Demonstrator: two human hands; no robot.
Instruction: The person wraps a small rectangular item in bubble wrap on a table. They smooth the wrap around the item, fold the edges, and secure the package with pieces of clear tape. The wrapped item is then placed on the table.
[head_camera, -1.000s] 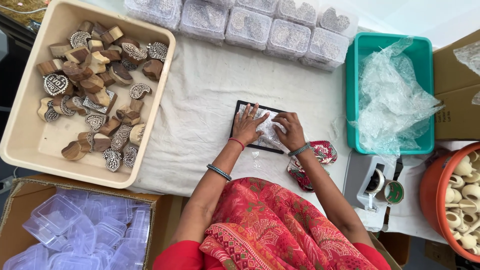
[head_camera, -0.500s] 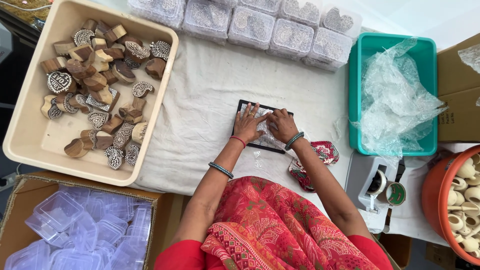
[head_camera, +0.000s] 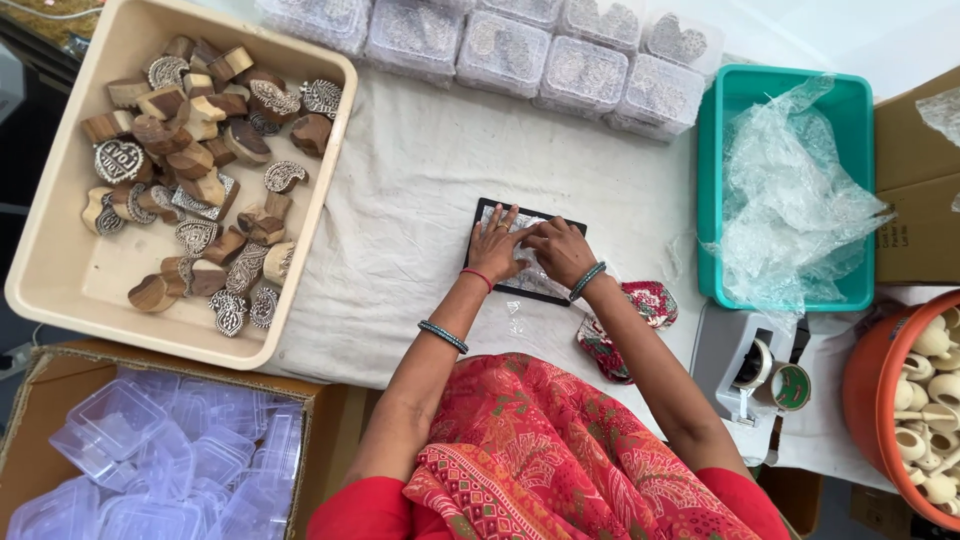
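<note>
White cloth (head_camera: 400, 200) — both hands (head_camera: 530, 250) over half-hidden black tray (head_camera: 478, 222).

Your black flat pad (head_camera: 508, 292) lies on the white-clothed table (head_camera: 400, 200), slightly tilted, near the middle. A crinkled clear bubble wrap piece (head_camera: 530, 275) rests spread over it, covering most of its top.

This looks like a small craft workshop where things get packed: a cloth-covered table (head_camera: 400, 200) holds a tray of carved wooden stamps (head_camera: 190, 170), clear plastic boxes (head_camera: 140, 470), bubble wrap (head_camera: 790, 200) and a tape dispenser (head_camera: 750, 375).
</note>
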